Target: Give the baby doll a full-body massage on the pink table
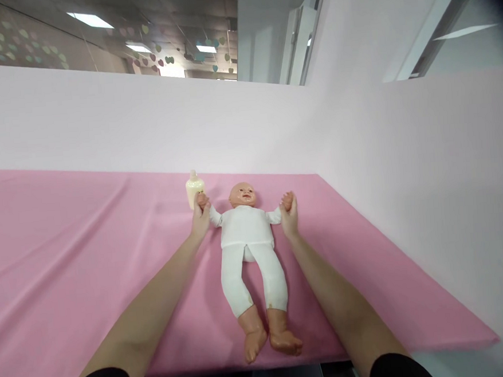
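A baby doll (246,229) with a white cloth body lies on its back on the pink sheet, head away from me and bare feet toward me. Both its arms are spread out to the sides. My left hand (200,219) is closed round the doll's hand on the left side. On the right side, my right hand (290,217) is closed round the doll's other hand. A bottle of pale yellow liquid (194,188) stands upright just behind my left hand, which overlaps its lower part in view.
The pink sheet (87,251) covers a wide table, with creases at the left. Its front edge lies just beyond the doll's feet, on my side. A white wall (144,127) with a window rises behind, and another wall (426,170) runs along the right.
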`<state>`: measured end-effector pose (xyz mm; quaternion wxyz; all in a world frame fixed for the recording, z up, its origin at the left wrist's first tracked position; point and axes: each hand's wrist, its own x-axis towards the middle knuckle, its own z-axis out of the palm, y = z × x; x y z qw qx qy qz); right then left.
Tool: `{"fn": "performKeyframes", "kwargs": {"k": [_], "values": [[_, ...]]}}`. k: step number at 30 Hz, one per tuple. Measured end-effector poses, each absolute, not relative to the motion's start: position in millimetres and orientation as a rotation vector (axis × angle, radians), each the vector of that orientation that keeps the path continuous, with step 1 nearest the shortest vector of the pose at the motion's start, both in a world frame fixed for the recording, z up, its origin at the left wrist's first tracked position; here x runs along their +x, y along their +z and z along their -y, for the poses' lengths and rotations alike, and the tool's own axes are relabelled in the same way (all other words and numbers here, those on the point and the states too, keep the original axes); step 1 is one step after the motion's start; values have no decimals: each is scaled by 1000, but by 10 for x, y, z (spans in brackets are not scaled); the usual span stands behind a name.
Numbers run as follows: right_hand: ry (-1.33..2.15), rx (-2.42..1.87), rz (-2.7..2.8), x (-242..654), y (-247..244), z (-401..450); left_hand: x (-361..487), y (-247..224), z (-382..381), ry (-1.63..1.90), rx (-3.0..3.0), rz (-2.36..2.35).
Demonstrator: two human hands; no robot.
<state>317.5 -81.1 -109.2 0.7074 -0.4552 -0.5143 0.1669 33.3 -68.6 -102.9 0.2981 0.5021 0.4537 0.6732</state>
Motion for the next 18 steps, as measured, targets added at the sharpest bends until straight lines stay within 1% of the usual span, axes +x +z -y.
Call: {"fn": "performKeyframes", "kwargs": {"k": [2,6,8,10,14,16,18], "values": [[318,-983,1379,3058,-1073,861,460,-999,743,1628,1655,-1182],[103,-1042,1910,2939,-1088,922,660,-1019,801,1198,2290,-1264],[22,-1093,2038,2920,-1094,941,711,-1046,798,1035,2455,-1336],[-15,-1125,2084,2911,-1091,955,732,-1064,788,951,2517,-1386],[34,-1108,2065,2907,-1074,960,707,-1050,784,983,2476,-1390],[118,-1065,1920,2925,-1070,933,654,-1038,772,1111,2373,-1334],[216,-1031,1662,2974,-1075,876,566,-1048,730,1350,2176,-1256]]}}
